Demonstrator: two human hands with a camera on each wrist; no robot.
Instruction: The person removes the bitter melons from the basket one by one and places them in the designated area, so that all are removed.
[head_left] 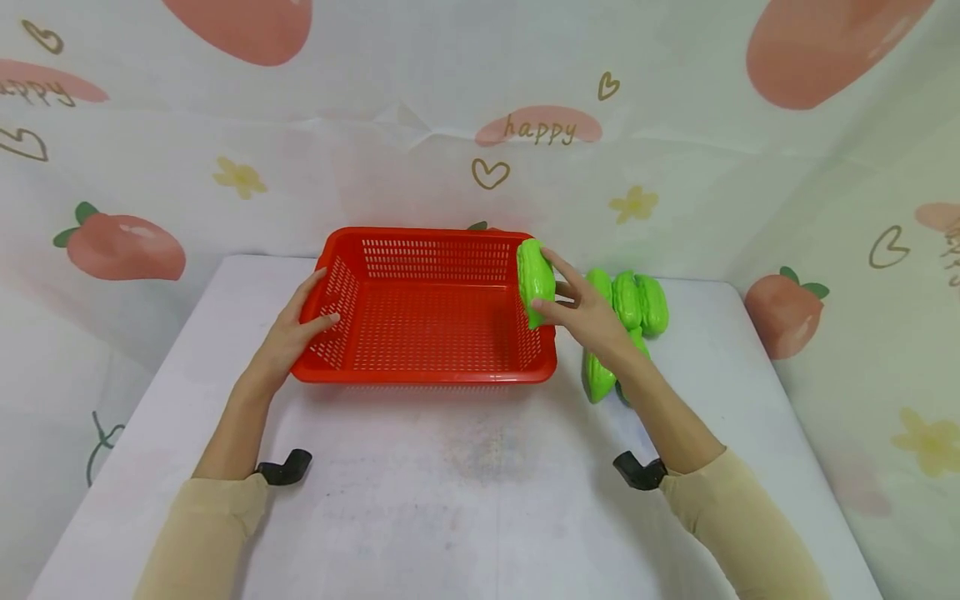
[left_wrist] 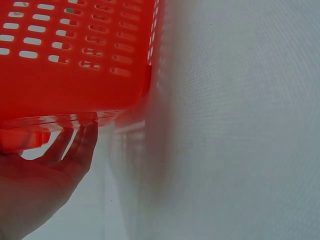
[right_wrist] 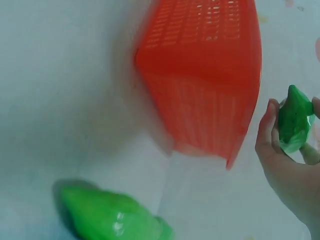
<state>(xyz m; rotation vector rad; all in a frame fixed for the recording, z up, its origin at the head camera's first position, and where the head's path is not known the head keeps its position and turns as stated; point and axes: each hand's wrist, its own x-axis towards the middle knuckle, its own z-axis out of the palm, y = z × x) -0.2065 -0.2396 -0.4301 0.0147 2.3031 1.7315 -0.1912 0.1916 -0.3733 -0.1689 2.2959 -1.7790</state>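
A red plastic basket (head_left: 420, 377) with slotted walls stands on the white table. My left hand (head_left: 288, 333) grips its left rim, thumb over the inside and fingers along the outer wall. In the left wrist view the fingers of the left hand (left_wrist: 50, 172) lie against the red wall. Over the basket's right end, my right hand (head_left: 588, 317) holds a shiny, ridged green vegetable-shaped piece (head_left: 535, 279) between thumb and fingers. The right wrist view shows this green piece (right_wrist: 294, 122) raised beside the rim, its tapered end pointing up.
Several more green pieces (head_left: 651, 305) lie grouped on the table right of the basket, partly hidden behind the right forearm. A patterned cloth (head_left: 420, 183) hangs behind the table. Dark wrist mounts (head_left: 641, 471) sit at both cuffs.
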